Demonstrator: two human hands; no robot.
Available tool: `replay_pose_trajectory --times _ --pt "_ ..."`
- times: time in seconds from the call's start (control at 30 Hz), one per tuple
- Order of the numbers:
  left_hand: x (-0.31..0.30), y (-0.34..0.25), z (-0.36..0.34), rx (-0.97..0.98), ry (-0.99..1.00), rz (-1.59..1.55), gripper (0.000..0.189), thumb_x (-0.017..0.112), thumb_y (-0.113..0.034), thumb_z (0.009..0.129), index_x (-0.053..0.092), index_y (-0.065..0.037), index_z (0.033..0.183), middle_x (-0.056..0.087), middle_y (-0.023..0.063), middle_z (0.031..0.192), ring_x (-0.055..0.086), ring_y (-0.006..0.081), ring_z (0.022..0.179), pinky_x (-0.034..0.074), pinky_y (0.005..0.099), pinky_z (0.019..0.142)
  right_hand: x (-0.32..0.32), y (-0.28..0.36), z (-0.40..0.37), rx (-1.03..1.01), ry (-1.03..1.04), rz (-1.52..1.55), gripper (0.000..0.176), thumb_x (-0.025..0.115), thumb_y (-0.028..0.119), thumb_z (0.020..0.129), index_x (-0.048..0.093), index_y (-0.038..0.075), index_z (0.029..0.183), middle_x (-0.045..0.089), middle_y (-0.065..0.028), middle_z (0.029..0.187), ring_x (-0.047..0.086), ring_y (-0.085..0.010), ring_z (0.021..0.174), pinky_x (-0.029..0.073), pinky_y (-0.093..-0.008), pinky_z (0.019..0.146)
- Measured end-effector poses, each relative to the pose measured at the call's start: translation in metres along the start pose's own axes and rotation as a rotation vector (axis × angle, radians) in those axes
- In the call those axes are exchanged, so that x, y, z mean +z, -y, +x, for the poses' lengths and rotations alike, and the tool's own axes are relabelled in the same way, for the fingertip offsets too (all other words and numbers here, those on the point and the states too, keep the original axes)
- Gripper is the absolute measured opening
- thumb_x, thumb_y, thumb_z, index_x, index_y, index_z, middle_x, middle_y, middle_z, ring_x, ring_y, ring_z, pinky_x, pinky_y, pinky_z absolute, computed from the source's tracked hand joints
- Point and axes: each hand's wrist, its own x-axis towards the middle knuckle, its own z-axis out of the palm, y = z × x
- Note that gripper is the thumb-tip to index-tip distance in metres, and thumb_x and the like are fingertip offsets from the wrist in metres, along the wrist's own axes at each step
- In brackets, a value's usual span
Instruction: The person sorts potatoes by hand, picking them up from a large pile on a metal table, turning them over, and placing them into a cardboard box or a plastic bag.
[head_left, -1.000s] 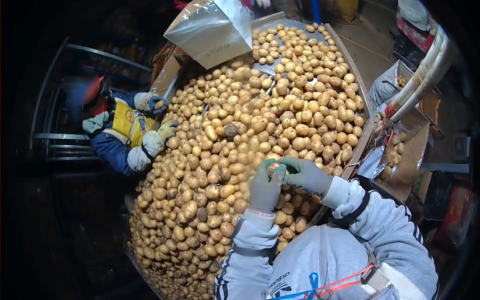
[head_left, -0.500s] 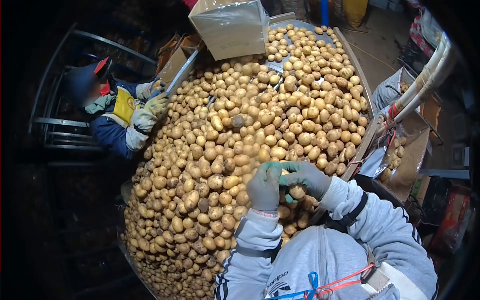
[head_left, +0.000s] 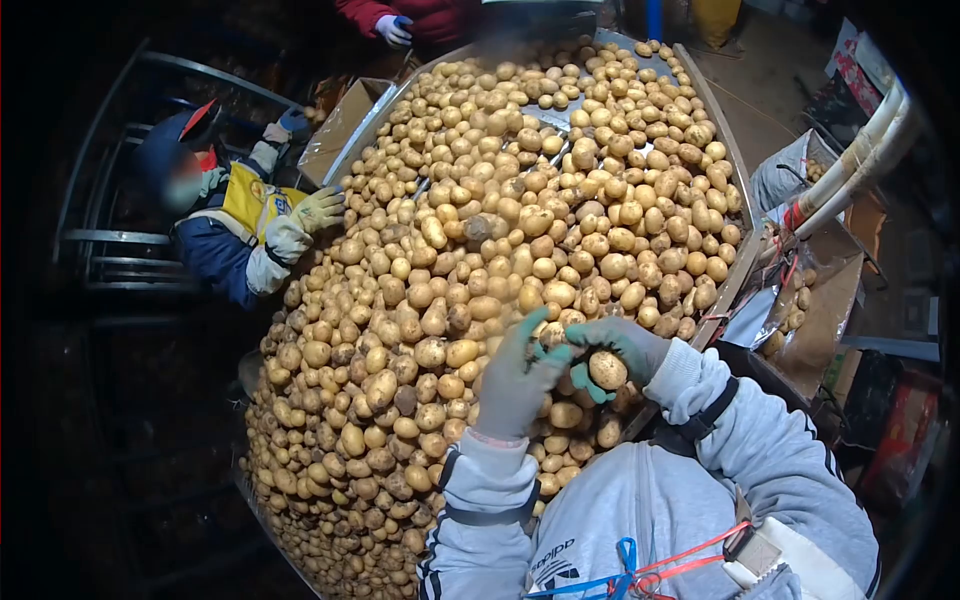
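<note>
Wearer's right hand [head_left: 622,348], in a grey glove with green fingers, has a closed grip on a pale potato [head_left: 607,370], which sits clear to view at the fingers, dark specks on its skin. The potato is above the near part of the potato heap [head_left: 400,330].

Left hand [head_left: 522,375], gloved likewise, is just beside the right, fingers raised and parted, slightly blurred. A second potato [head_left: 550,333] shows between the fingertips of the two hands; cannot tell whether the left grip has it or whether it lies on the heap behind.

The heap covers most of the table [head_left: 719,120], mostly yellow-brown tubers, some soiled. One darker, greyish potato [head_left: 477,228] lies near the middle. Patches of metal surface show toward the far end.

Across the left side, a co-worker in a yellow apron [head_left: 247,200] has one gloved hand [head_left: 320,208] at the heap's edge; the other [head_left: 290,122] is near an open cardboard box [head_left: 345,128]. At the far end, a red sleeve [head_left: 365,12] and another gloved hand [head_left: 395,30].

Right of the table: a carton [head_left: 822,320] with potatoes inside, a pale sack [head_left: 785,178] behind it, white pipes [head_left: 850,165] slanting above. Blue pole [head_left: 654,20] upright beyond the far edge. Wearer's grey top [head_left: 610,510] carries a blue bow [head_left: 627,565] and red cord [head_left: 700,552].
</note>
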Motion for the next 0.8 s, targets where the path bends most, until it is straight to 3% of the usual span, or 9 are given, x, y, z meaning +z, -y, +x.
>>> replay_pose_trajectory --times 0.07,0.1,0.17,0.2,0.3,0.4,0.57,0.7,0.8 --pt "0.004 0.001 0.003 0.255 -0.007 0.264 0.055 0.084 -0.022 0.089 0.066 -0.004 0.138 0.074 0.0049 0.094 0.070 0.0173 0.079 0.058 0.0319 0.073 0.001 0.005 0.002 0.077 -0.057 -0.050 0.052 0.052 0.051 0.111 0.076 0.005 0.116 0.078 -0.0125 0.086 0.074 -0.0204 0.071 0.061 -0.0333 0.060" --pt "0.005 0.000 0.002 0.145 0.005 0.254 0.054 0.084 -0.023 0.088 0.066 -0.005 0.136 0.075 0.0062 0.096 0.071 0.0184 0.081 0.058 0.0334 0.075 0.003 0.009 0.001 0.091 -0.110 -0.183 0.057 0.049 0.054 0.111 0.078 0.005 0.115 0.079 -0.0129 0.090 0.075 -0.0211 0.078 0.062 -0.0347 0.068" --pt "0.008 -0.005 -0.001 -0.073 0.036 0.233 0.053 0.085 -0.026 0.087 0.067 -0.006 0.132 0.076 0.0089 0.098 0.074 0.0208 0.086 0.059 0.0362 0.078 0.000 -0.001 0.009 -0.154 -0.195 -0.378 0.062 0.047 0.056 0.112 0.079 0.003 0.113 0.079 -0.0123 0.097 0.074 -0.0205 0.088 0.060 -0.0343 0.081" --pt "0.013 -0.008 -0.002 -0.043 0.006 0.258 0.052 0.086 -0.027 0.086 0.068 -0.006 0.130 0.075 0.0100 0.097 0.074 0.0224 0.084 0.059 0.0373 0.077 -0.001 -0.006 0.012 -0.275 -0.239 -0.473 0.065 0.046 0.057 0.112 0.079 0.001 0.112 0.080 -0.0120 0.100 0.074 -0.0201 0.093 0.059 -0.0341 0.087" --pt "0.026 -0.009 -0.003 0.057 -0.054 0.373 0.047 0.085 -0.032 0.086 0.068 -0.008 0.123 0.074 0.0131 0.091 0.074 0.0286 0.081 0.058 0.0413 0.073 0.005 0.007 0.005 -0.133 -0.235 -0.433 0.067 0.045 0.057 0.112 0.078 -0.001 0.117 0.080 -0.0099 0.107 0.071 -0.0187 0.100 0.054 -0.0332 0.095" --pt "0.035 0.007 -0.003 0.154 -0.005 0.554 0.035 0.079 -0.036 0.090 0.066 -0.008 0.107 0.071 0.0173 0.087 0.071 0.0372 0.076 0.055 0.0475 0.067 0.011 0.022 -0.008 -0.078 -0.144 -0.532 0.066 0.046 0.058 0.111 0.080 0.001 0.114 0.079 -0.0089 0.104 0.070 -0.0171 0.095 0.054 -0.0326 0.090" --pt "0.035 0.005 0.000 0.136 0.073 0.587 0.029 0.072 -0.036 0.096 0.063 -0.008 0.096 0.070 0.0160 0.080 0.070 0.0376 0.071 0.054 0.0483 0.064 0.010 0.016 -0.002 0.090 -0.095 -0.268 0.063 0.048 0.057 0.111 0.081 0.004 0.103 0.078 -0.0068 0.098 0.068 -0.0162 0.089 0.054 -0.0317 0.086" --pt "0.040 0.014 0.002 0.166 0.005 0.508 0.030 0.070 -0.037 0.098 0.064 -0.008 0.091 0.069 0.0144 0.075 0.069 0.0375 0.067 0.054 0.0493 0.062 0.012 0.015 -0.004 0.010 -0.089 -0.244 0.063 0.049 0.057 0.110 0.079 0.003 0.097 0.075 -0.0078 0.079 0.067 -0.0170 0.060 0.054 -0.0298 0.052" --pt "0.042 0.024 0.000 0.172 0.011 0.546 0.029 0.071 -0.038 0.098 0.069 -0.009 0.095 0.070 0.0144 0.077 0.070 0.0368 0.069 0.054 0.0494 0.064 0.006 0.019 -0.005 0.109 -0.087 -0.205 0.058 0.051 0.054 0.110 0.079 0.004 0.100 0.077 -0.0072 0.093 0.071 -0.0167 0.084 0.055 -0.0301 0.084"
